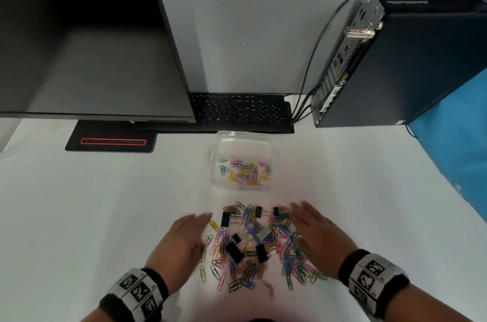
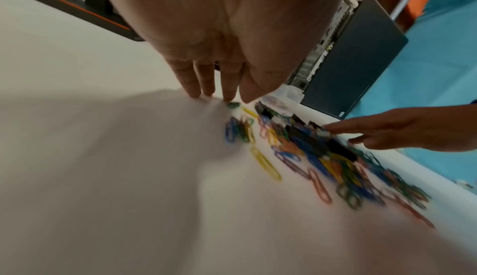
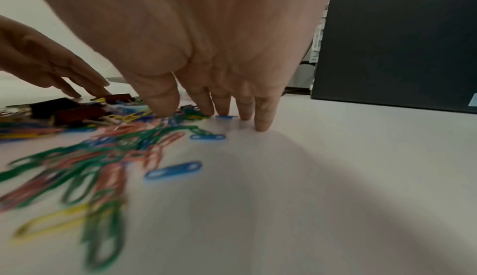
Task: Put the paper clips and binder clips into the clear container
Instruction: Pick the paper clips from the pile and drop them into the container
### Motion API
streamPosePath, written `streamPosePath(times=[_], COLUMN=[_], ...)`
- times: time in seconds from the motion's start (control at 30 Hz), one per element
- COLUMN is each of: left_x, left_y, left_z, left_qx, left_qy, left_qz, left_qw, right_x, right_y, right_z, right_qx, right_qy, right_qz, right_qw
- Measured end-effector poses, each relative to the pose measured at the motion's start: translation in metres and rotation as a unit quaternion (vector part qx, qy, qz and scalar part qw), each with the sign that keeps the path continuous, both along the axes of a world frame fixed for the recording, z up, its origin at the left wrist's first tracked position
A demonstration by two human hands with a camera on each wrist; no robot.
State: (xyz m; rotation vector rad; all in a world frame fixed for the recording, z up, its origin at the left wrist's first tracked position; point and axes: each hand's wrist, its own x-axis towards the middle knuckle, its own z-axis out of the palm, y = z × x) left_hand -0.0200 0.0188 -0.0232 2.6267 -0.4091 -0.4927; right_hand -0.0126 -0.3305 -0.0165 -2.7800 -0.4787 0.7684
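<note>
A loose pile of coloured paper clips (image 1: 253, 250) with several black binder clips (image 1: 234, 251) lies on the white table in front of me. The clear container (image 1: 243, 161) stands just beyond the pile and holds several coloured paper clips. My left hand (image 1: 184, 240) rests flat at the pile's left edge with straight fingers (image 2: 204, 83) touching the table. My right hand (image 1: 316, 234) lies flat on the pile's right edge, fingertips (image 3: 263, 120) down on the table. Neither hand holds anything.
A black monitor (image 1: 87, 52) on its stand is at the back left. A black keyboard (image 1: 237, 110) lies right behind the container. A black computer tower (image 1: 411, 58) with cables stands at the back right. The table's right edge (image 1: 448, 190) borders a blue floor.
</note>
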Motion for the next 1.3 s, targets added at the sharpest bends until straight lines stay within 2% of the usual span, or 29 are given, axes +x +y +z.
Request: streamPosePath(times=[0.2, 0.33, 0.43, 0.53, 0.63, 0.73, 0.83, 0.97, 1.3], left_x=[-0.039, -0.055, -0.065, -0.070, -0.071, -0.063, -0.047, -0.031, -0.017], left_y=[0.001, -0.006, -0.010, -0.016, -0.026, -0.038, -0.044, -0.050, -0.060], left_z=[-0.014, -0.013, -0.006, -0.002, -0.008, -0.014, -0.014, -0.014, -0.015], left_qx=[0.045, 0.037, 0.016, 0.013, 0.053, 0.059, 0.037, 0.014, -0.018], left_qy=[-0.041, -0.049, -0.036, 0.008, 0.014, -0.010, -0.037, -0.028, -0.068], left_qz=[-0.057, -0.084, 0.001, 0.078, 0.071, 0.067, 0.089, 0.115, 0.110], left_qw=[0.996, 0.995, 0.999, 0.997, 0.996, 0.996, 0.995, 0.993, 0.991], right_x=[-0.052, -0.069, -0.073, -0.085, -0.087, -0.074, -0.057, -0.038, -0.026], right_y=[0.006, 0.024, 0.022, 0.014, 0.028, 0.051, 0.062, 0.064, 0.058], right_z=[-0.007, 0.001, 0.011, 0.014, 0.012, 0.007, 0.002, -0.001, -0.004], right_qx=[-0.050, -0.006, 0.041, 0.025, 0.027, 0.031, 0.041, 0.043, 0.075], right_qy=[-0.029, -0.022, -0.033, -0.007, 0.037, 0.019, -0.015, -0.018, -0.018], right_qz=[-0.065, -0.044, -0.093, -0.181, -0.205, -0.209, -0.222, -0.227, -0.209], right_qw=[0.996, 0.999, 0.994, 0.983, 0.978, 0.977, 0.974, 0.973, 0.975])
